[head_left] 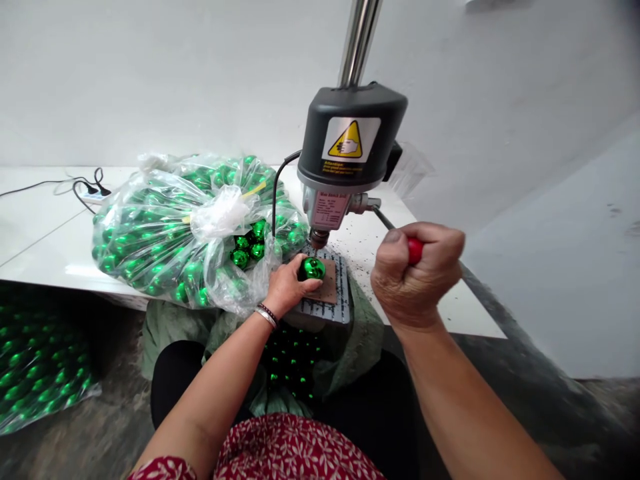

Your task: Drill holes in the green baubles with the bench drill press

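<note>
Between the thumb and fingers of my left hand [287, 287] is a shiny green ball [314, 268], pressed down on a small brown board [327, 287] on the drill press base [341, 293]. Directly above the ball is the chuck [319, 238] of a bench drill press [353, 133]; whether the bit touches the ball I cannot tell. My right hand [417, 277] is closed around the red knob [415, 251] of the press's feed lever [383, 218]. Most of the knob is hidden by my fingers.
A clear plastic bag [150, 233] full of green balls lies left of the press, torn open at its near side. Another bag of green balls [40, 367] stands on the floor. More balls [293, 360] lie in a green sack [360, 333] below the base. Dark shavings dot the white table [357, 230].
</note>
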{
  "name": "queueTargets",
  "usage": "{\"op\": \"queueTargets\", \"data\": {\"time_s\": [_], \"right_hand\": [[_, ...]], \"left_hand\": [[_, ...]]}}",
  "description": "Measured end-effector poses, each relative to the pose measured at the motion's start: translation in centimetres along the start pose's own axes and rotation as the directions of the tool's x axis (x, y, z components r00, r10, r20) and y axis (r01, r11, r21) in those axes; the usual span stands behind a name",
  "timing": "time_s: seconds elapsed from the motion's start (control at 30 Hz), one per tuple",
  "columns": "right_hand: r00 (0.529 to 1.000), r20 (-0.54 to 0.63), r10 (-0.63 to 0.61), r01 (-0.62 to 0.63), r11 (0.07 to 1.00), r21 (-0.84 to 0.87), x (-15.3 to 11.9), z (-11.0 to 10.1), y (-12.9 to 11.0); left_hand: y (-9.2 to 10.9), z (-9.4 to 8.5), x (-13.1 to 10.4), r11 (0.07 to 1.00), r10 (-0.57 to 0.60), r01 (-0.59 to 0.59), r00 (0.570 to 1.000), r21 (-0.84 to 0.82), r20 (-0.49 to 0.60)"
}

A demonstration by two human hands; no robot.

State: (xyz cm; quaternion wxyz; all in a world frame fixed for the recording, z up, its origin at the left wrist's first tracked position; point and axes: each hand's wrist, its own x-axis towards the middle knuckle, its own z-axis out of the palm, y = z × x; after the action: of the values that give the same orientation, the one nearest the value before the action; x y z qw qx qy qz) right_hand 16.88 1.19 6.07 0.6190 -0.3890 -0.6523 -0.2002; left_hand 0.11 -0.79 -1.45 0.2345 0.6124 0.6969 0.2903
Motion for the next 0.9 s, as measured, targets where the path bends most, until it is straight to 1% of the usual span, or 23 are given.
{"op": "queueTargets", "data": {"time_s": [0.13, 0.2, 0.23, 0.3, 0.33, 0.4, 0.47, 0.53, 0.6, 0.67, 0.7, 0.77, 0.8, 0.83, 0.87, 0.9], "right_hand": [[0.998, 0.033, -0.057, 0.056, 0.998, 0.019, -1.2, -0.2, 0.1], [0.998, 0.021, -0.055, 0.054, 0.998, 0.035, -0.6, -0.3, 0.0], [0.999, 0.014, -0.046, 0.046, 0.998, 0.043, 0.1, -0.2, -0.1], [1.0, 0.016, -0.012, 0.011, 0.998, 0.056, 2.7, 0.1, -0.2], [0.998, 0.057, 0.012, -0.016, 0.997, 0.075, 4.3, 0.4, -0.3], [0.982, 0.134, 0.135, -0.147, 0.985, 0.088, 7.5, 1.0, -0.3], [0.953, 0.201, 0.227, -0.244, 0.968, 0.064, 9.9, 1.6, -0.2], [0.932, 0.237, 0.275, -0.294, 0.954, 0.05, 11.1, 1.9, -0.1], [0.927, 0.24, 0.287, -0.31, 0.949, 0.062, 11.3, 2.0, -0.2], [0.926, 0.228, 0.302, -0.326, 0.942, 0.075, 11.1, 1.9, -0.5], [0.921, 0.225, 0.318, -0.341, 0.938, 0.069, 11.0, 1.8, -0.7], [0.903, 0.233, 0.362, -0.379, 0.925, 0.034, 10.9, 1.8, -1.0], [0.894, 0.238, 0.379, -0.394, 0.919, 0.016, 10.9, 1.7, -1.2], [0.889, 0.243, 0.389, -0.401, 0.916, 0.002, 11.0, 1.7, -1.3], [0.887, 0.244, 0.392, -0.403, 0.915, -0.006, 11.1, 1.7, -1.4], [0.887, 0.245, 0.392, -0.402, 0.915, -0.008, 11.1, 1.7, -1.5]], "left_hand": [[0.1, -0.1, -0.1, 1.0, -0.011, 0.011, 1.0, -0.015, -0.005], [0.1, -0.1, -0.1, 1.0, -0.011, 0.01, 1.0, -0.028, -0.01], [0.2, -0.1, 0.0, 0.999, -0.009, 0.009, 1.0, -0.04, -0.016], [0.3, 0.1, 0.1, 0.997, -0.013, 0.01, 0.999, -0.077, -0.035], [0.3, 0.2, 0.2, 0.995, -0.018, 0.014, 0.999, -0.101, -0.046], [0.4, 0.2, 0.0, 0.986, -0.036, 0.024, 0.997, -0.165, -0.072], [0.4, -0.2, -0.7, 0.974, -0.049, 0.026, 0.994, -0.224, -0.095], [0.4, -1.3, -2.0, 0.971, -0.012, -0.002, 0.998, -0.241, -0.055], [0.3, -2.9, -3.6, 0.978, 0.078, -0.064, 0.995, -0.2, 0.063], [0.2, -4.6, -5.3, 0.984, 0.151, -0.127, 0.966, -0.124, 0.212], [0.2, -5.4, -6.0, 0.985, 0.165, -0.148, 0.948, -0.083, 0.273], [-0.1, -6.7, -6.8, 0.987, 0.153, -0.158, 0.924, -0.016, 0.351], [-0.3, -7.3, -6.9, 0.989, 0.138, -0.151, 0.922, 0.006, 0.361], [-0.7, -7.7, -6.7, 0.99, 0.119, -0.136, 0.933, 0.027, 0.338], [-1.0, -8.1, -6.3, 0.992, 0.097, -0.117, 0.954, 0.055, 0.285], [-1.4, -8.5, -5.6, 0.99, 0.078, -0.1, 0.975, 0.098, 0.206]]}}
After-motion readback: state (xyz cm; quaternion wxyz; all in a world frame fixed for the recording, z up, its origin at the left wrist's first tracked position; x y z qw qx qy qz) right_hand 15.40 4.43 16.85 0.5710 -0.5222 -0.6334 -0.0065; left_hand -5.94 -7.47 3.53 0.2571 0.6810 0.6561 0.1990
